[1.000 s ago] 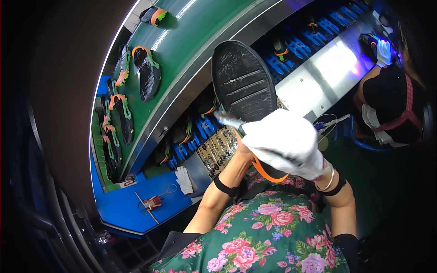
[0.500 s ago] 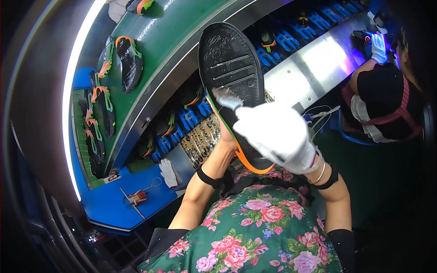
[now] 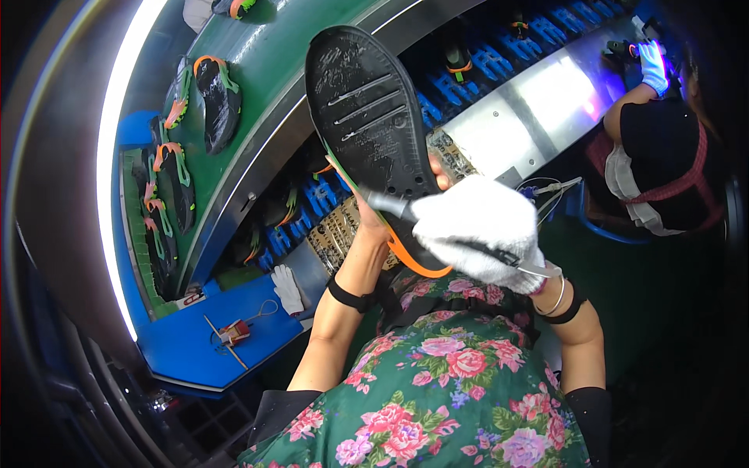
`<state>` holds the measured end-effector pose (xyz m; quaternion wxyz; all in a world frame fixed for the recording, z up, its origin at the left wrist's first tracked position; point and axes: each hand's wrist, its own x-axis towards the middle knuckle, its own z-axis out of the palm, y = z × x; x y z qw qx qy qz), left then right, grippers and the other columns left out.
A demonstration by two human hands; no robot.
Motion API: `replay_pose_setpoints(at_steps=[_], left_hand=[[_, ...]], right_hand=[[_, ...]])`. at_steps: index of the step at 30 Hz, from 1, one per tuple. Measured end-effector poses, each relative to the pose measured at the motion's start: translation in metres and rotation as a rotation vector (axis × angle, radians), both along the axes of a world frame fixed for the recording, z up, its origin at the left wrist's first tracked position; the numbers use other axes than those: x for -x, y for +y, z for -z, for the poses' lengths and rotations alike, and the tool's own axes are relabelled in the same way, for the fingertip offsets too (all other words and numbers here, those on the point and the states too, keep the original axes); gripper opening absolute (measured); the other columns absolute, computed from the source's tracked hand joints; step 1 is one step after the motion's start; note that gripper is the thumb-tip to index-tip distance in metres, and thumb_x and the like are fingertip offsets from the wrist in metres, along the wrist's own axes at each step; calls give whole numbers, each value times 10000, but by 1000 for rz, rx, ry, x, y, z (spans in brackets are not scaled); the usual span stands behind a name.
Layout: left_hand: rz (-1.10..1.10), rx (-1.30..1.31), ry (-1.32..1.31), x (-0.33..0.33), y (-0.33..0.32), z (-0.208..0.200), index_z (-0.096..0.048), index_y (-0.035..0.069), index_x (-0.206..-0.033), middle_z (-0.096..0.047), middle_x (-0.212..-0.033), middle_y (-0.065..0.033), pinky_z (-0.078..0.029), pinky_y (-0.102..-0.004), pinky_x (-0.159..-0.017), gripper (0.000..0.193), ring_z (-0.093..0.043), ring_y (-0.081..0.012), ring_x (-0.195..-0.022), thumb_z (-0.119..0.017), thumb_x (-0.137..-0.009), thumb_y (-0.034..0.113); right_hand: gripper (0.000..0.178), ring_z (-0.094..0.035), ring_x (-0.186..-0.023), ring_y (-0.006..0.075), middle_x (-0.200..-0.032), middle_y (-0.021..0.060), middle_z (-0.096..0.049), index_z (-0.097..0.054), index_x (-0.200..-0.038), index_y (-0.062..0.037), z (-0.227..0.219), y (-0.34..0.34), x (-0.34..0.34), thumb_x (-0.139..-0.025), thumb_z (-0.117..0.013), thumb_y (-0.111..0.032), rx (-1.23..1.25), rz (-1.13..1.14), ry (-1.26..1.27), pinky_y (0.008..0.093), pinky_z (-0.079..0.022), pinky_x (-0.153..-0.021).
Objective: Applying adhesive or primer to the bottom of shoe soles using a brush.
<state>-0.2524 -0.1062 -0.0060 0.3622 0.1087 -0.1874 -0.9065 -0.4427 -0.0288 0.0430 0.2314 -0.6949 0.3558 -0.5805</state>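
Black, slotted shoe sole with an orange-and-green edge (image 3: 367,109): upper centre of the frame, tilted, broad face toward the camera. Judged good practice: light, even strokes of the slim, pale-tipped brush (image 3: 380,204) out to the raised rim, bristles clear of the coloured edge, sole kept steady from behind. Bare left hand (image 3: 372,221): grips the sole from its underside, fingertips at the sole's right edge. White-gloved right hand (image 3: 480,228): closed round the brush, over the sole's lower end, forearm angled toward the frame's lower right
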Motion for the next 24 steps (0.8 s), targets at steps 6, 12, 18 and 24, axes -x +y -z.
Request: replay_pose_setpoints(at_steps=[6, 12, 18, 24], left_hand=[[16, -49, 1, -6, -9, 11, -552, -40, -1283, -678, -1138, -192, -586, -491, -985, 834, -651, -372, -1184, -713, -898, 682], [-50, 90, -57, -7, -16, 9, -579, -38, -1245, -684, -1082, -180, -574, -475, -993, 836, -660, -363, -1146, -648, -921, 730], [-82, 89, -71, -10, -16, 8, -570, -45, -1251, -670, -1087, -198, -570, -495, -971, 841, -652, -367, -1133, -652, -925, 726], [-72, 134, -80, -10, -21, 5, -556, -38, -1282, -659, -1119, -193, -577, -577, -978, 884, -628, -361, -1189, -677, -901, 751]], right_hand=[[320, -744, -943, 273, -1145, 106, -783, -786, -1166, -73, 0, 13, -12, -847, -803, -53, 42, -41, 158, 390, -597, -799], [246, -762, -863, 280, -1028, 125, -802, -807, -1026, -49, 8, 12, 0, -786, -835, -1, -70, 52, -67, 382, -601, -768], [238, -764, -876, 275, -1023, 130, -804, -818, -1001, -62, 8, 17, -6, -773, -859, -6, -179, -20, -186, 365, -598, -766], [202, -767, -870, 280, -1008, 130, -803, -806, -956, -39, 7, 17, 1, -768, -852, 18, -73, -24, -74, 373, -600, -765]])
